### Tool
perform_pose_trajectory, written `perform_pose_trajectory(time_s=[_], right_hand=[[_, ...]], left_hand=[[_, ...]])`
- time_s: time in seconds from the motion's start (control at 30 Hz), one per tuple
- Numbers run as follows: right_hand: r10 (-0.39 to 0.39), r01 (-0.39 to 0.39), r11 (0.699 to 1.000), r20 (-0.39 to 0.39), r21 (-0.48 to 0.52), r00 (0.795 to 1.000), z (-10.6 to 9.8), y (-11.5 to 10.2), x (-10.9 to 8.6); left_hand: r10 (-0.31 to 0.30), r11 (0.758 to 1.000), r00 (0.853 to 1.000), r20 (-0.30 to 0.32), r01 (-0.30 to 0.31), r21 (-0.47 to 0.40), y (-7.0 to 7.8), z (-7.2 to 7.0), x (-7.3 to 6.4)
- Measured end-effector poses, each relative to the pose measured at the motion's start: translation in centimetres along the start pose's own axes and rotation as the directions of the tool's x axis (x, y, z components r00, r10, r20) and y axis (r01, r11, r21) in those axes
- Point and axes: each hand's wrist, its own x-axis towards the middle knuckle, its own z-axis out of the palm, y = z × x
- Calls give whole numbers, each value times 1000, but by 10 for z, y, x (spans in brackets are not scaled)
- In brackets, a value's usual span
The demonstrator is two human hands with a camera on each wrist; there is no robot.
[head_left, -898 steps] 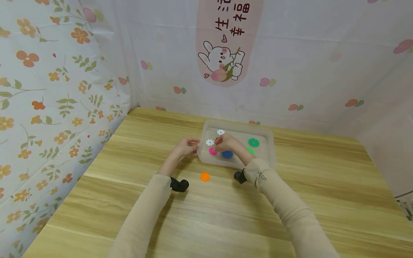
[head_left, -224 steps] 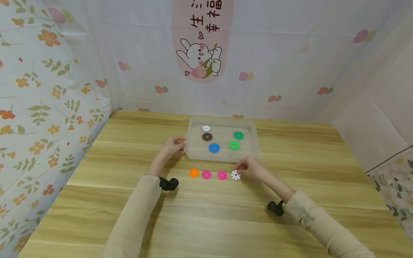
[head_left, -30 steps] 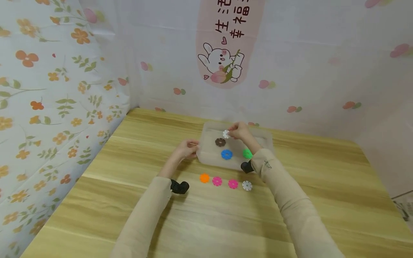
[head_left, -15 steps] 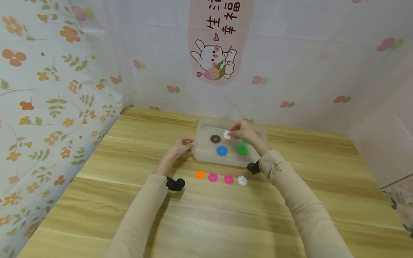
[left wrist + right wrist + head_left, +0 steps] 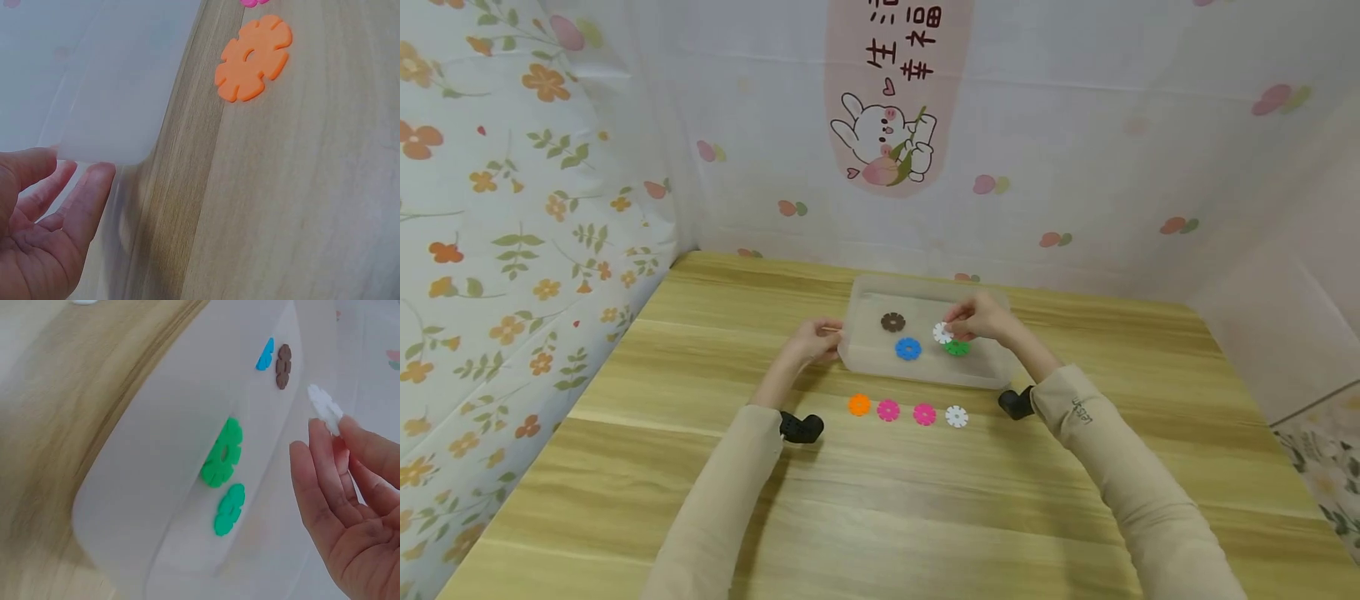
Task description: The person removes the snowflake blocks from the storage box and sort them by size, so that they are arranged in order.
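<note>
In the head view my right hand [image 5: 977, 319] pinches a white notched snowflake building disc [image 5: 942, 333] between thumb and fingers, raised over the translucent plastic box [image 5: 895, 375]. Below it a light green disc [image 5: 957, 348] lies inside, partly covered from above. The right wrist view also shows a darker green disc [image 5: 230, 509] in there. A brown disc [image 5: 892, 322] and a blue disc [image 5: 907, 348] lie further left in the box. My left hand [image 5: 817, 340] holds the box's left end, thumb and fingertips at its edge.
In front of the box, a row lies on the wooden table [image 5: 880, 517]: an orange disc [image 5: 860, 405], a pink disc [image 5: 888, 410], another pink disc [image 5: 924, 414] and a white disc [image 5: 957, 417]. Behind the table hangs a printed cloth [image 5: 760, 125].
My right hand has picked up the white disc from the box's back and moved it rightward and nearer, above the light green one. Earlier, the pink and first white discs went to the row.
</note>
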Motion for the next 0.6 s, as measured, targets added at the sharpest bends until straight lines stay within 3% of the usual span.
perform_pose_trajectory(time_s=[0.13, 0.17, 0.2, 0.3, 0.33, 0.43, 0.53, 0.6], right_hand=[[-3, 4, 1000, 21, -13, 1000, -3, 3, -11], [-4, 4, 1000, 30, -17, 1000, -3, 4, -14], [1, 0, 1000, 38, -24, 999, -4, 5, -16], [7, -4, 999, 72, -40, 997, -7, 7, -23], [5, -1, 999, 83, -47, 997, -7, 8, -25], [-2, 8, 998, 101, -56, 995, -9, 10, -31], [-10, 17, 998, 115, -61, 993, -11, 12, -37], [-11, 19, 998, 129, -61, 992, -12, 13, -42]], left_hand=[[-28, 998, 999, -27, 29, 47, 29, 14, -31], [-51, 996, 998, -42, 54, 67, 55, 25, -59], [-89, 991, 994, -66, 95, 93, 66, 31, -68], [-94, 988, 993, -70, 102, 112, 70, 33, -72], [-51, 995, 998, -42, 54, 86, 60, 27, -63], [-25, 997, 999, -26, 27, 69, 54, 22, -59], [-19, 997, 999, -29, 21, 79, 58, 24, -65], [-69, 989, 996, -58, 76, 125, 74, 33, -80]])
